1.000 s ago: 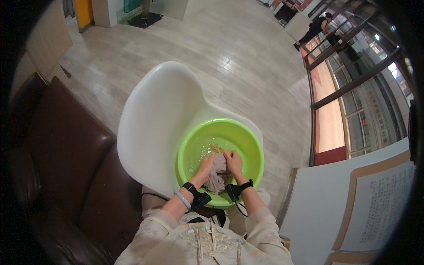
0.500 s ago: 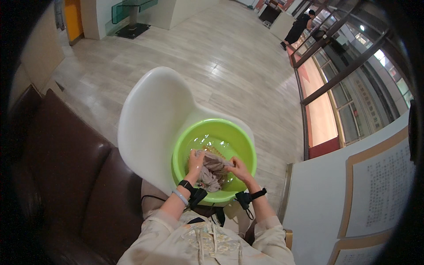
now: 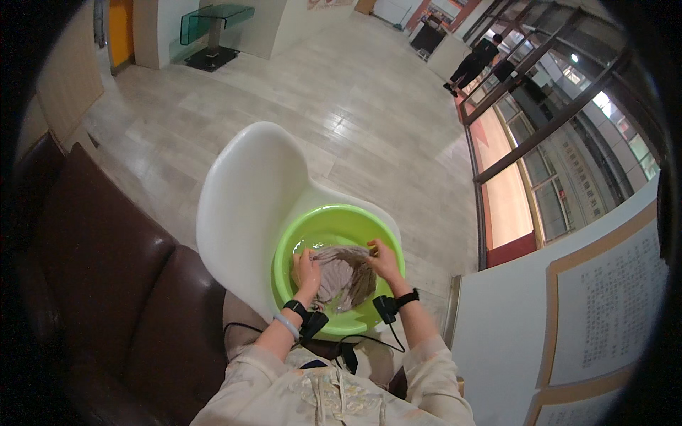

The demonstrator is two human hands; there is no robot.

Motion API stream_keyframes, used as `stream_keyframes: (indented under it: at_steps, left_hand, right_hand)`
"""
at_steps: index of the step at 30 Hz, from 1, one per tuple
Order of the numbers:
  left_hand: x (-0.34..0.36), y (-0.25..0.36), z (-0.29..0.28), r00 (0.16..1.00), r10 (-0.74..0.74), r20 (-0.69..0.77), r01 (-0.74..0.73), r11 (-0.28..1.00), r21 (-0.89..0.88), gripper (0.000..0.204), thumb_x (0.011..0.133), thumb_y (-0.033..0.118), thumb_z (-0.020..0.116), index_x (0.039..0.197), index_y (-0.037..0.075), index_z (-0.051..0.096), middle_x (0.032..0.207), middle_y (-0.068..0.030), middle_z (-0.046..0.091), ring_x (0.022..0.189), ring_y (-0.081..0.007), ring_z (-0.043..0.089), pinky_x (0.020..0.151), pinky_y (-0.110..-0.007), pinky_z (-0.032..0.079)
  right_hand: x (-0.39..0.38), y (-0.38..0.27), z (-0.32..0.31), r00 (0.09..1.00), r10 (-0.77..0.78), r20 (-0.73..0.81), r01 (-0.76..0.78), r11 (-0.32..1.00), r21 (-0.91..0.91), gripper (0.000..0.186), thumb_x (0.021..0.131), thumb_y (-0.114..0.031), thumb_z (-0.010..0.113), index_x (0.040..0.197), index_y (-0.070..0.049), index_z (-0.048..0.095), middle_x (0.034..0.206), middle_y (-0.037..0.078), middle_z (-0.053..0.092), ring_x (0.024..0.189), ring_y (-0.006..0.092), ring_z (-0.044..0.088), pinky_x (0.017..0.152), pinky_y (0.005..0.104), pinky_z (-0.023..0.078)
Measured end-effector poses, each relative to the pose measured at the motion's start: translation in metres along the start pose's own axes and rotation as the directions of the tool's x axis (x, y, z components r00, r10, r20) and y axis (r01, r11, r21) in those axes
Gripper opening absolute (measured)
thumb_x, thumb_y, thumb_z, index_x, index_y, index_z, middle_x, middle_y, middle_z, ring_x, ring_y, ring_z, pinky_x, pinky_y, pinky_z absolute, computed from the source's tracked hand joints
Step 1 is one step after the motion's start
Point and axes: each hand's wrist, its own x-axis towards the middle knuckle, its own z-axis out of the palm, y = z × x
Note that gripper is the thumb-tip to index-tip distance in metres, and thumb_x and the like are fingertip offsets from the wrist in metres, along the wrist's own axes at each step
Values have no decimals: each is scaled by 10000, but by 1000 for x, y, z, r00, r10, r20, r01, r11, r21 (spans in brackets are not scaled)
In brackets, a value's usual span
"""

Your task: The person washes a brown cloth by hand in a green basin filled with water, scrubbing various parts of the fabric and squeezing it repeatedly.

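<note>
The fingers (image 3: 374,244) of the right hand (image 3: 384,260) pinch one corner of a grey-beige cloth (image 3: 338,275), and those of the left hand (image 3: 306,272) are closed on its opposite side, so the upper edge is drawn out between the two. The cloth is inside a round green basin (image 3: 388,228), whose water glints beyond the left hand. That held edge runs left to right, nearly level; the body of the cloth drops from it toward the person in loose folds, with a darker, shaded part on the right. Which direction is truly its longest is hard to tell, crumpled as it is, and where its lower end meets the water cannot be made out. The left fingertips are partly lost behind the hand and the cloth. Both forearms come up from the lower edge and lean slightly inward; the left hand shows its back, while the right bends in at the wrist, thumb side toward the cloth. Each wrist bears a dark strap with a black box, and the left forearm a pale bangle (image 3: 286,326). The basin stands on a white moulded chair (image 3: 245,188), covering much of its seat.
</note>
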Motion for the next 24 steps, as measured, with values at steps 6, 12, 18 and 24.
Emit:
stream_keyframes:
  at_steps: [6, 12, 18, 24]
  left_hand:
    - [-4, 3, 1, 996, 10, 86, -36, 950, 309, 294, 694, 14, 585, 956, 145, 573, 964, -144, 438, 961, -357, 457, 807, -450, 379]
    - [1, 11, 0, 969, -12, 247, -49, 969, 242, 253, 713, 60, 597, 952, 140, 565, 1018, -171, 410, 987, -395, 448, 830, -476, 391]
    - [1, -7, 5, 959, 116, 257, -180, 954, 240, 231, 724, 116, 618, 950, 128, 572, 994, -188, 424, 946, -381, 479, 806, -455, 418]
    - [-2, -4, 22, 929, 131, 346, -205, 961, 188, 256, 710, 67, 611, 962, 92, 573, 1064, -239, 426, 941, -405, 487, 851, -442, 416]
  right_hand:
    - [-13, 13, 56, 1000, -19, -1, 16, 858, -514, 242, 753, -158, 611, 961, -66, 529, 919, 154, 576, 857, 362, 546, 717, 467, 451]
    - [-14, 11, 59, 998, -55, 11, 54, 898, -437, 248, 750, -161, 583, 961, -46, 521, 897, 175, 559, 835, 369, 548, 715, 477, 450]
    - [-6, 10, 51, 998, 47, 30, -36, 952, -305, 296, 711, -211, 630, 924, -39, 518, 889, 201, 582, 848, 371, 572, 727, 458, 470]
    - [-12, 20, 43, 997, 74, 12, -68, 958, -279, 358, 703, -211, 649, 978, -20, 524, 929, 205, 581, 868, 373, 577, 727, 455, 477]
